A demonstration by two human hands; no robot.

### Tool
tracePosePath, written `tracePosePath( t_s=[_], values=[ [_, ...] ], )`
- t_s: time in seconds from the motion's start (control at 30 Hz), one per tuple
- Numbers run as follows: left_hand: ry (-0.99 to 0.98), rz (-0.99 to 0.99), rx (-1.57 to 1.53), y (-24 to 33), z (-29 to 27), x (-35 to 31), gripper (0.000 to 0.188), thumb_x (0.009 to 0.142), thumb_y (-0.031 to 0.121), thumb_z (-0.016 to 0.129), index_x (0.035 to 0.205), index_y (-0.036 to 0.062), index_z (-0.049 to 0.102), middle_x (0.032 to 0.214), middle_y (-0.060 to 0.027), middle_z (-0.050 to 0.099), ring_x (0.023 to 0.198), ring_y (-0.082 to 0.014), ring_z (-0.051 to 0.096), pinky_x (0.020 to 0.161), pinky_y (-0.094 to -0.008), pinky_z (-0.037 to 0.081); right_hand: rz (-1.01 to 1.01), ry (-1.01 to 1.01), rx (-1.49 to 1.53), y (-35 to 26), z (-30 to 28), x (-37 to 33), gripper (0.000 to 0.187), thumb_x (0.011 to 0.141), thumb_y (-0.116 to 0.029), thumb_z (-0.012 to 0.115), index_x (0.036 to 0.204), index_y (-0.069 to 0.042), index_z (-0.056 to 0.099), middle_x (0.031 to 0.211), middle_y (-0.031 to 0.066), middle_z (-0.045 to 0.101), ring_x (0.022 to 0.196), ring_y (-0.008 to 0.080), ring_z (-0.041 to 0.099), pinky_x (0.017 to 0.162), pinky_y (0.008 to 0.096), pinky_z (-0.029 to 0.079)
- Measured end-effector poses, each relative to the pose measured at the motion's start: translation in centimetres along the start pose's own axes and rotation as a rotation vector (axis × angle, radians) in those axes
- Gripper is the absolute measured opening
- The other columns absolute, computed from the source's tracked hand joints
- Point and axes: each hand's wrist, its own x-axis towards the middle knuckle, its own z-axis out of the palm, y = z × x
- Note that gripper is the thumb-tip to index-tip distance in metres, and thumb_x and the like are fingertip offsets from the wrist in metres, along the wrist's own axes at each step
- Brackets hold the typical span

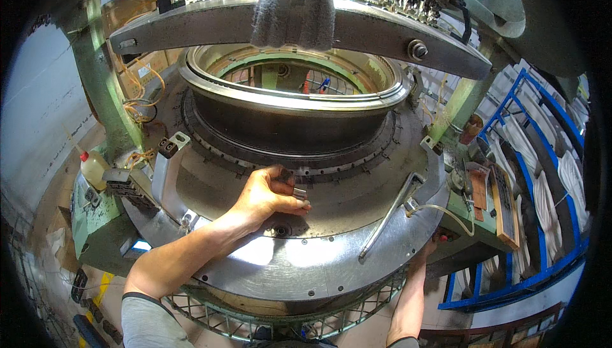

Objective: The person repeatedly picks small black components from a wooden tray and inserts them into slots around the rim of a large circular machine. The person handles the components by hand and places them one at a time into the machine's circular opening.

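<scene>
My left hand (268, 193) is over the round metal bed (344, 198) of a circular knitting machine. Thumb and fingers pinch a small shiny metal piece (299, 193); its exact kind does not show. Dark smudges mark the fingers. Just below the hand, a round hole with a dark fitting (279, 230) sits in the bed. My right hand (429, 246) is at the bed's right edge, close to a red button (444, 238); its fingers are mostly hidden. Between the hands, a bent metal hex key (389, 217) lies on the bed.
Behind the bed rises a wide steel cylinder ring (293, 102). A curved metal beam (376, 32) with a grey cloth (293, 10) over it spans above. An oil bottle (94, 168) stands left. At right are a wooden-edged tray (505, 207) and a blue rack (542, 176) with white fabric.
</scene>
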Motion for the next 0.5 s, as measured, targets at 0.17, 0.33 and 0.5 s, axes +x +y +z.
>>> tracePosePath(
  t_s=[0.17,0.33,0.5],
  values=[
    [0.011,-0.013,-0.013,0.2,0.0,-0.1,0.039,0.086,-0.012,0.079,0.118,-0.0073,0.058,0.107,-0.0258,0.074,0.097,-0.0352,0.079,0.089,-0.0450,0.069,0.083,-0.103,0.077,0.6,-1.7,1.8,0.048,0.098,-0.012,0.067,0.145,-0.002,0.058,0.134,0.0166,0.067,0.110,0.0326,0.070,0.090,0.0473,0.059],
    [0.015,-0.027,-0.010,-0.1,-0.1,0.2,0.034,0.086,-0.012,0.079,0.113,-0.0059,0.058,0.106,-0.0268,0.074,0.098,-0.0355,0.079,0.089,-0.0463,0.069,-0.106,-0.152,-0.131,0.4,-2.0,1.4,0.047,0.098,-0.012,0.067,0.143,-0.001,0.058,0.132,0.0169,0.066,0.111,0.0335,0.069,0.093,0.0476,0.058],
    [0.001,0.004,-0.027,-0.2,-0.2,0.2,0.031,0.087,-0.013,0.077,0.110,-0.0057,0.057,0.106,-0.0279,0.074,0.099,-0.0371,0.079,0.089,-0.0486,0.069,-0.038,-0.187,-0.039,2.3,-2.8,3.0,0.043,0.105,-0.023,0.059,0.142,-0.002,0.059,0.133,0.0182,0.065,0.113,0.0348,0.068,0.092,0.0471,0.058]
  ],
)
